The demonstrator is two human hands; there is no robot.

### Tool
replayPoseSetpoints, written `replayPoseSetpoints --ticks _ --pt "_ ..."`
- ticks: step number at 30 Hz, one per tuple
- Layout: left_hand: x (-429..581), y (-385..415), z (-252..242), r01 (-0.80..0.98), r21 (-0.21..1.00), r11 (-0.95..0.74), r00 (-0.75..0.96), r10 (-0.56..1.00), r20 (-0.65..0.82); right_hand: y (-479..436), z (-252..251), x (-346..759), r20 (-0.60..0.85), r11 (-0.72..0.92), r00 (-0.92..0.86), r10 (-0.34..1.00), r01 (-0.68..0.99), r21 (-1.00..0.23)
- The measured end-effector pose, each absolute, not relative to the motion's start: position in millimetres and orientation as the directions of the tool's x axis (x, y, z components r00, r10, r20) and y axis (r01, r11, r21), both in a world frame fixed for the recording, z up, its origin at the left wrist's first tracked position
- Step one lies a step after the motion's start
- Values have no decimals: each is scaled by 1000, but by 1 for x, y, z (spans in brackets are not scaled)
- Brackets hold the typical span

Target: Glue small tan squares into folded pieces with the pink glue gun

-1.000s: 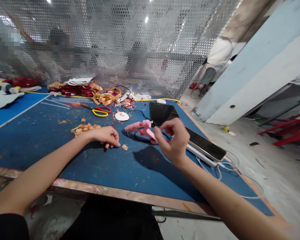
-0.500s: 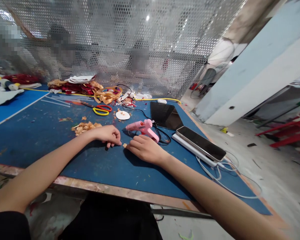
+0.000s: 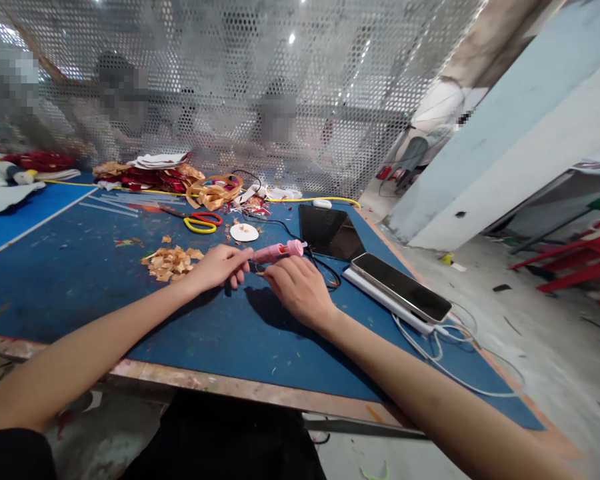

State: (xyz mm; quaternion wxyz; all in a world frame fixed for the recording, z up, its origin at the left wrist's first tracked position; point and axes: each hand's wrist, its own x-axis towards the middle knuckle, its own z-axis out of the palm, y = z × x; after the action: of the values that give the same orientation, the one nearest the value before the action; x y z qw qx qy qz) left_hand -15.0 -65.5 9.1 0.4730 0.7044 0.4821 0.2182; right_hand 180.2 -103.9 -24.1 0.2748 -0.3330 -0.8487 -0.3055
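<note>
While the 2 hands meet over the blue table [image 3: 80, 267], the right hand [image 3: 300, 288] is closed around the handle of the pink glue gun [image 3: 279, 251], whose barrel points left. The left hand [image 3: 219, 265] lies just beside the nozzle with its fingers curled; whether it pinches anything I cannot tell. A small tan scrap [image 3: 261, 273] shows between the hands, touching or nearly touching the right fingertips. A pile of tan shavings [image 3: 170, 260] sits just left of the left hand. Behind the gun lie a white disc [image 3: 244, 233] and scissors [image 3: 203, 222]. To the right, a dark tablet [image 3: 330, 230] and a phone [image 3: 401, 287] rest on the table, with white cable [image 3: 455, 373] trailing off.
</note>
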Motion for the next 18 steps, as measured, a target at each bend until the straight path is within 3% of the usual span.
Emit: replayPoseSetpoints --ticks 6,14,18 --pt "-3 -87 10 334 938 -88 414 908 -62 -112 -17 187 810 485 -458 366 837 254" --pt "6 -101 5 192 976 -104 319 947 38 -114 -14 183 818 479 -530 224 791 381" --pt "6 -102 3 168 978 -126 294 953 73 -114 -13 183 792 489 -570 217 766 417"
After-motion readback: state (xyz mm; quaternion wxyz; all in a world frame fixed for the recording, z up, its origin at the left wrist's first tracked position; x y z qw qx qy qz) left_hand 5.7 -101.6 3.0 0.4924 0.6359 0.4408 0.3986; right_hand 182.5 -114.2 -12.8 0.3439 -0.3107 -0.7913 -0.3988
